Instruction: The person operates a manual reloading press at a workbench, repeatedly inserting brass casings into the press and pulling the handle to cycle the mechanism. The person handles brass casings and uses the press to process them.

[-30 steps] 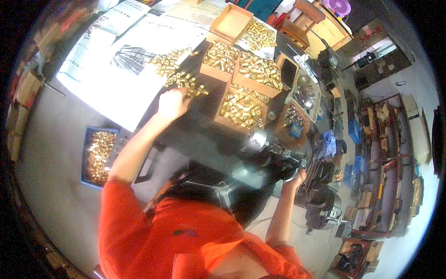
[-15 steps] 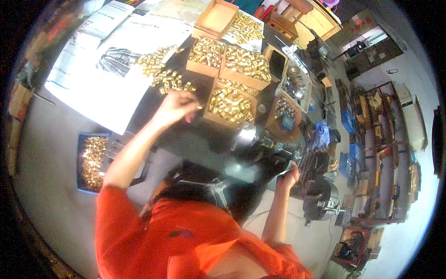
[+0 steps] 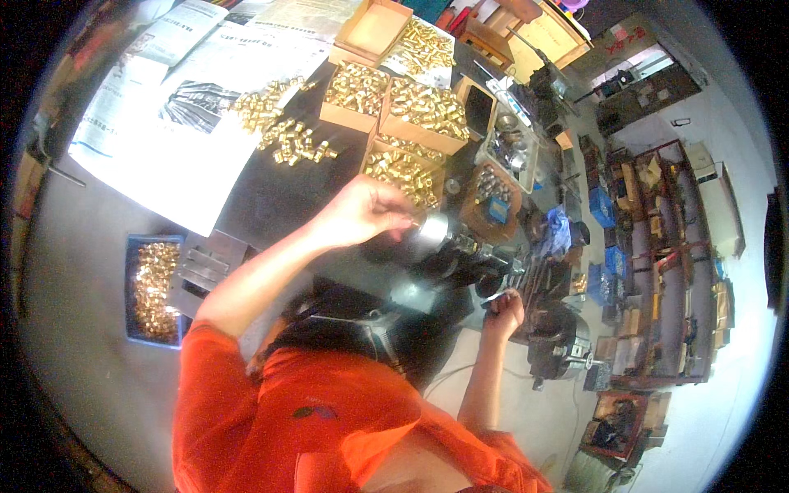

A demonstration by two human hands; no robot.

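My left hand (image 3: 370, 212) is closed in a pinch at the round metal chuck (image 3: 431, 235) of a small bench lathe. A small brass fitting appears to be between the fingertips, mostly hidden by them. Farther right and nearer my body, my right hand (image 3: 505, 312) is closed around a lever at the lathe's right end; the fingers cover most of it. Just beyond my left hand stands a cardboard box of brass fittings (image 3: 403, 174). A loose pile of brass fittings (image 3: 297, 143) lies on the dark bench top to its left.
More brass-filled cardboard boxes (image 3: 423, 108) stand behind, beside newspaper sheets (image 3: 185, 168). A tray of metal parts (image 3: 511, 148) and a box with grey pieces (image 3: 491, 201) sit beyond the lathe. At lower left is a blue bin of brass parts (image 3: 154, 292). Shelving (image 3: 662, 263) lines the right wall.
My left hand has moved right and nearer, from beside the loose pile to the chuck, carrying the brass fitting. My right hand has shifted slightly toward my body, still at the lever.
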